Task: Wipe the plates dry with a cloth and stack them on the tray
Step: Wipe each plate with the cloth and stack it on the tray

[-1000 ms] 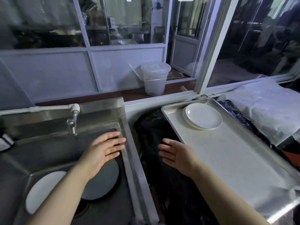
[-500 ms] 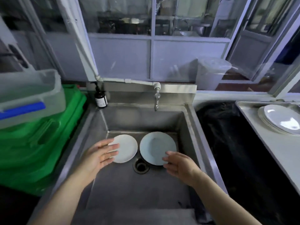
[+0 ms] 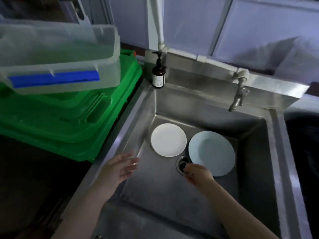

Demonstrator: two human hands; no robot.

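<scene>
Two plates lie on the bottom of a steel sink (image 3: pixel 255 152). The smaller white plate (image 3: pixel 168 139) is on the left; the larger pale blue-white plate (image 3: pixel 212 153) is on the right, beside the drain (image 3: pixel 181 165). My right hand (image 3: pixel 198 175) reaches down at the near edge of the larger plate, fingers curled; whether it grips the rim is unclear. My left hand (image 3: pixel 121 168) hovers open over the sink's left wall, short of the white plate. No cloth or tray is in view.
A tap (image 3: pixel 239 95) juts over the sink's far right. A brown pump bottle (image 3: pixel 158 73) stands on the back left corner. Green crates (image 3: pixel 69 118) with a clear plastic box (image 3: pixel 57 56) on top sit left of the sink.
The view has swung left and down, so the tray with stacked plates has left the frame. My right hand has dropped to the larger plate's near edge; my left hand has drawn back from the white plate.
</scene>
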